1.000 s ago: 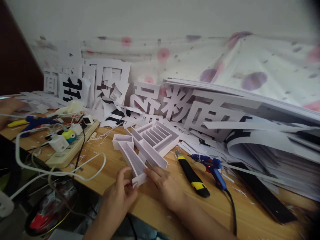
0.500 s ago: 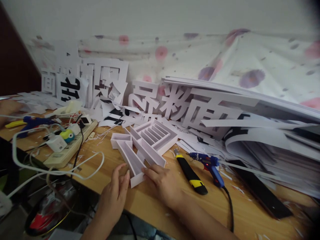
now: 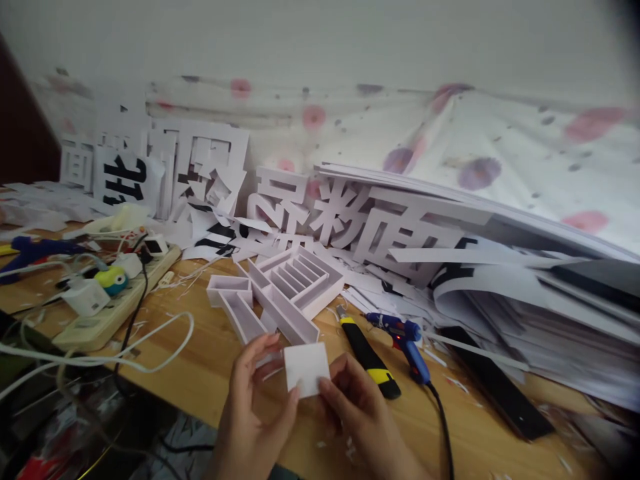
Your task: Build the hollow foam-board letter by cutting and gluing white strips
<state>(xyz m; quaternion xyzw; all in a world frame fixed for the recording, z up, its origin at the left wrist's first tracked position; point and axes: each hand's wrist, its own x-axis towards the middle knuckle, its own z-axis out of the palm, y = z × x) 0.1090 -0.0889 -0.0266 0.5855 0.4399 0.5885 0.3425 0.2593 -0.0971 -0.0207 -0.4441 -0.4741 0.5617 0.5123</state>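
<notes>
Left hand [image 3: 257, 410] and right hand [image 3: 364, 410] pinch white card [image 3: 307, 367] between them; letter frame [image 3: 327, 294] just beyond. Step, judged: turning the card in hand; next move calls for light, steady fingertips.

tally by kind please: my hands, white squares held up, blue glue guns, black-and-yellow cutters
Left hand and right hand: 2
White square: 1
Blue glue guns: 2
Black-and-yellow cutter: 1
Total: 6

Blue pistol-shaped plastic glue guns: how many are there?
2: one glue gun right of the black-and-yellow utility knife, another glue gun left of the long cream power strip. More may be hidden.
</notes>
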